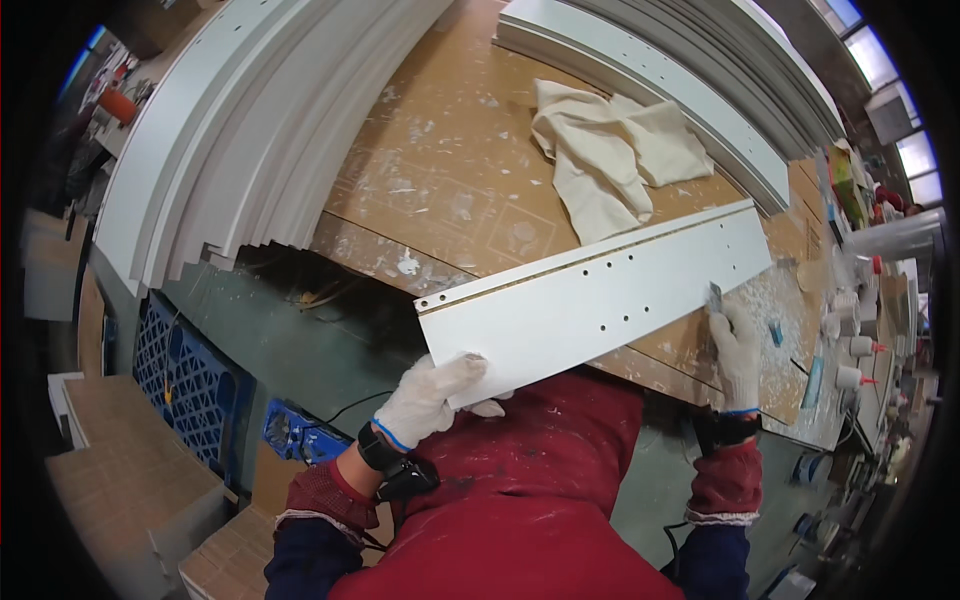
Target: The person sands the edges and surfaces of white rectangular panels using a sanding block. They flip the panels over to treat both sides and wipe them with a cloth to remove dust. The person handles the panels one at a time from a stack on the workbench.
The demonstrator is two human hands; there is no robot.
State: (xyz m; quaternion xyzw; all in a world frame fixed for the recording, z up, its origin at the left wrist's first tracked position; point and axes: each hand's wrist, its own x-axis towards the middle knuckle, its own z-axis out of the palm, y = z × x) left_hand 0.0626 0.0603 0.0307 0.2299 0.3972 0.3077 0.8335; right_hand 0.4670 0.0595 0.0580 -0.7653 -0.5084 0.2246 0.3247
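Observation:
A long white panel [600, 290] with small drilled holes lies slanted across the near edge of a brown workbench [440, 180]. My left hand [430, 400], in a white glove, grips the panel's near left end from below. Over at the panel's right end, my gloved right hand [738, 350] holds a small metal scraper blade [716, 297] against the panel's edge. A dark band sits on each wrist.
Stacks of white panels [230, 130] lean at the left and more lie at the back right [680, 70]. A crumpled cream cloth [610, 160] rests on the bench. Small bottles and tubes [860, 340] crowd the right. A blue crate [180, 380] and cardboard boxes [130, 480] stand on the floor.

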